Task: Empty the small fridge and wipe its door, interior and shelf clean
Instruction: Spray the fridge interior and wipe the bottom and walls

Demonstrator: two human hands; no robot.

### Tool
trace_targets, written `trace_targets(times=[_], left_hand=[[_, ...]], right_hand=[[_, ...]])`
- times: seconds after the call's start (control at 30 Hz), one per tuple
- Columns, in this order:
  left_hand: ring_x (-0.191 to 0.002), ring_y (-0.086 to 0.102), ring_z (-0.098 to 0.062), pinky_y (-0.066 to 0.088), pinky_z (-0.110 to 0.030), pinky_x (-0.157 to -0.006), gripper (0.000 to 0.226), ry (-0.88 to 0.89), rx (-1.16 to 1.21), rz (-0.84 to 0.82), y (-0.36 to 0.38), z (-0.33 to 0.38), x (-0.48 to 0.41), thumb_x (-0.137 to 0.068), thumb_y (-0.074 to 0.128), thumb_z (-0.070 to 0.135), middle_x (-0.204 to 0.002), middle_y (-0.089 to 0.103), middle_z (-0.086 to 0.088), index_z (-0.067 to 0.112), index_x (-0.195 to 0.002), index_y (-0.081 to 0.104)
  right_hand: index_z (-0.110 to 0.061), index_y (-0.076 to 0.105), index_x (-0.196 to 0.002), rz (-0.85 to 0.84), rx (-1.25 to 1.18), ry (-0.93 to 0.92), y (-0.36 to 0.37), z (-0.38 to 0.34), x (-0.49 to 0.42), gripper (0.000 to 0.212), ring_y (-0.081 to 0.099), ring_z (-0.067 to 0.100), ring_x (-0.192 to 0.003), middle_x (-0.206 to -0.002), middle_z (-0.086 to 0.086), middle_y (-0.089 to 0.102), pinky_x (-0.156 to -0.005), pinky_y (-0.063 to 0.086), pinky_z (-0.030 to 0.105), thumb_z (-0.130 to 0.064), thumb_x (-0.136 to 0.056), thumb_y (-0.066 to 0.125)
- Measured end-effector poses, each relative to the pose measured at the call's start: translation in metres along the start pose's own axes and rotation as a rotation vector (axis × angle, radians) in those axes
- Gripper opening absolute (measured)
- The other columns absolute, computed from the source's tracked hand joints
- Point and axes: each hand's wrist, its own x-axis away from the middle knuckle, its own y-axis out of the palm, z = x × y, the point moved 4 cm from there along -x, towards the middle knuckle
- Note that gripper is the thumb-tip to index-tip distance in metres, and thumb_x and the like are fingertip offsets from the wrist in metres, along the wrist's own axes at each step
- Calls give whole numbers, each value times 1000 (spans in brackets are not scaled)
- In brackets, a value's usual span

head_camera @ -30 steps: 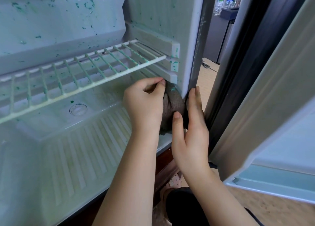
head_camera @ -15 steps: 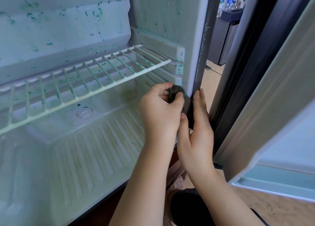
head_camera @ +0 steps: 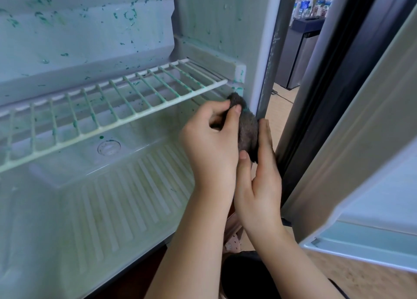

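Note:
The small fridge stands open, its pale interior (head_camera: 90, 39) spattered with green stains. A white wire shelf (head_camera: 117, 102) spans it, also flecked green. Both hands hold a dark grey cloth (head_camera: 248, 129) at the front edge of the right inner wall, just under the shelf's right end. My left hand (head_camera: 212, 143) pinches the cloth's upper part between thumb and fingers. My right hand (head_camera: 259, 181) holds the cloth's lower part, thumb on one side and fingers on the other. The open door (head_camera: 361, 140) stands to the right.
The ribbed fridge floor (head_camera: 117, 204) has a round drain cap (head_camera: 108, 147) at its back. A dark door gasket (head_camera: 316, 109) runs beside my right hand. Behind the fridge a dark cabinet (head_camera: 297, 57) carries several water bottles (head_camera: 316, 3). Wooden flooring (head_camera: 361, 276) lies below the door.
Both hands have moved the cloth a little upward along the right wall's front edge, towards the shelf's end. My left thumb now sits on top of the cloth.

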Motion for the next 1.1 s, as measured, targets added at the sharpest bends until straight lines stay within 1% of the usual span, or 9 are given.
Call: trace_targets(times=[0.17, 0.3, 0.43, 0.5, 0.63, 0.73, 0.83, 0.93, 1.1], left_hand=[[-64, 62, -5, 49, -16, -64, 10, 54, -164, -111, -4, -16, 7, -79, 73, 5, -71, 68, 8, 15, -77, 70], [-64, 62, -4, 50, -17, -65, 17, 60, -157, -133, -8, -6, -3, -78, 74, 7, -69, 65, 15, 20, -76, 65], [-67, 66, -8, 56, -30, -69, 20, 16, -60, -100, -5, 2, -6, -79, 73, 11, -72, 68, 14, 27, -74, 64], [-67, 67, -9, 56, -32, -70, 21, 14, -66, -82, -2, 2, -6, -79, 73, 11, -72, 68, 15, 29, -74, 64], [-63, 65, -8, 52, -22, -65, 11, 87, -132, -93, -3, 2, -5, -79, 70, 9, -69, 67, 12, 20, -78, 69], [-62, 61, -9, 46, -15, -63, 11, 98, -178, 5, -12, 1, -6, -79, 69, 7, -69, 64, 8, 16, -84, 71], [-65, 60, -14, 46, -16, -66, 15, 207, -248, 85, -13, 6, -8, -80, 67, 7, -76, 67, 2, 14, -91, 74], [-68, 60, -17, 44, -20, -67, 18, 345, -374, 51, -6, 12, -10, -80, 66, 4, -81, 68, 0, 12, -93, 75], [-70, 56, -13, 38, -13, -68, 18, 445, -442, -12, -5, 14, -7, -79, 63, 0, -82, 67, 1, 11, -89, 74]], right_hand=[[-14, 22, -151, 7, 39, -16, 2, 3, -1, 56, 16, -2, -144, -158, -4, 21, -113, 14, 10, -16, -96, 37], [-13, 24, -150, 13, 28, -21, 1, 2, -1, 55, 17, -1, -144, -158, -3, 23, -113, 14, 10, -16, -97, 38], [-12, 23, -150, 14, 25, -29, 1, 2, -1, 56, 17, 0, -144, -158, -1, 23, -113, 15, 11, -15, -97, 39], [-12, 22, -151, 16, 27, -29, 1, 1, -1, 56, 17, -1, -144, -158, -2, 23, -113, 15, 11, -16, -97, 39], [-12, 23, -151, 12, 43, -37, 1, 2, -1, 56, 17, 0, -144, -158, -2, 23, -113, 15, 10, -16, -97, 39], [-12, 24, -150, 15, 38, -44, 1, 2, -1, 55, 17, 0, -144, -157, -3, 23, -112, 15, 10, -18, -97, 40], [-11, 24, -150, 17, 41, -45, 1, 3, -1, 55, 16, -1, -144, -158, -2, 22, -111, 14, 8, -19, -98, 39], [-12, 22, -150, 3, 49, -50, 2, 2, -1, 55, 14, -2, -144, -157, -4, 20, -110, 13, 6, -20, -98, 38], [-10, 22, -150, -3, 69, -58, 1, 3, -2, 57, 14, 0, -144, -158, -2, 20, -111, 12, 6, -18, -97, 39]])
